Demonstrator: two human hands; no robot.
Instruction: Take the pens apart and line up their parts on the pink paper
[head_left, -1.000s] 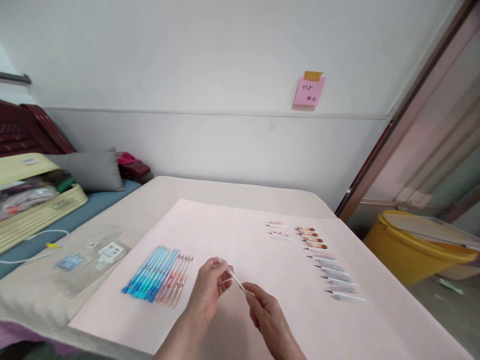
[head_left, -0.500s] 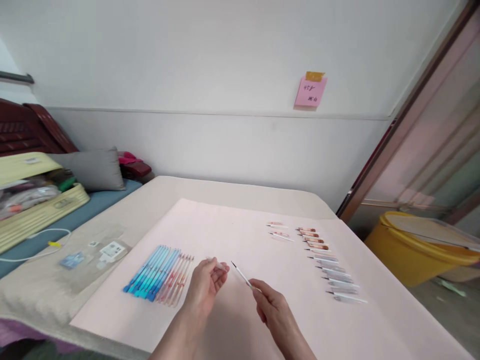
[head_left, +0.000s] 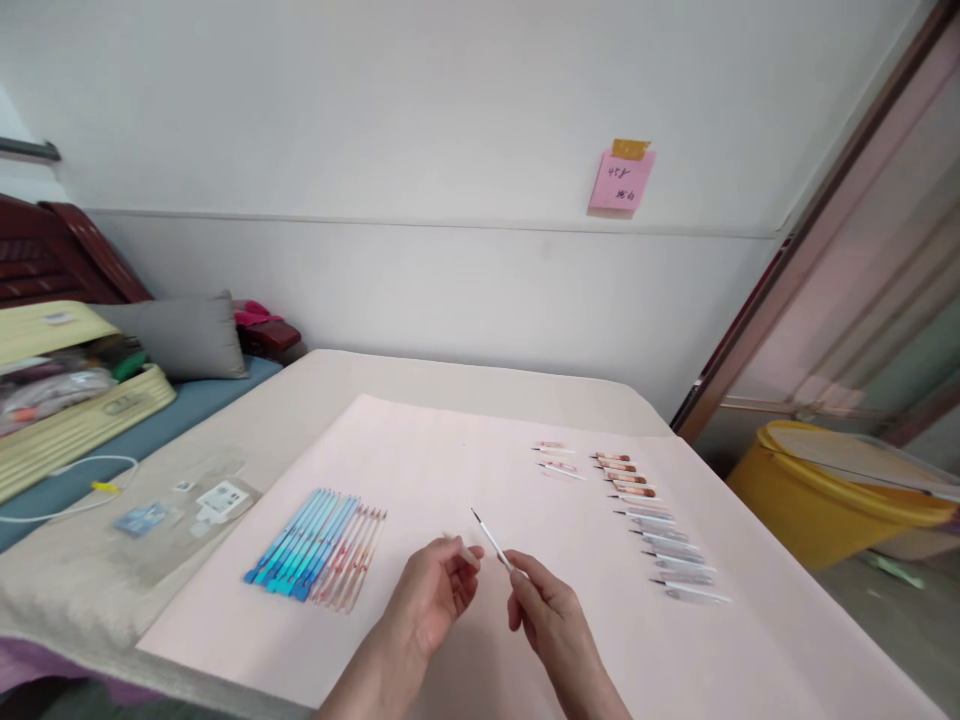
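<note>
My right hand (head_left: 551,612) pinches a white pen refill (head_left: 491,540) near its lower end; its dark tip points up and to the left. Just left of it, my left hand (head_left: 435,592) has its fingers curled round a small translucent pen part (head_left: 465,550), mostly hidden by the fingers. The two held pieces are close but apart. Left of my hands lies a row of blue pens (head_left: 304,545), with clear pen barrels with red marks (head_left: 352,555) beside them. Over on the right, several white refills (head_left: 679,565) lie paired with clear barrel pieces.
Brown-patterned barrel pieces (head_left: 619,465) and two more refill sets (head_left: 556,458) lie toward the back of the pink sheet (head_left: 442,440). Plastic packets (head_left: 217,500) rest on the left. A yellow bin (head_left: 795,500) stands off the right edge, and a pink note (head_left: 622,180) is on the wall.
My left hand has moved right and slightly down with the translucent part, closer to the refill. The refill in my right hand has shifted slightly right and points more steeply upward.
</note>
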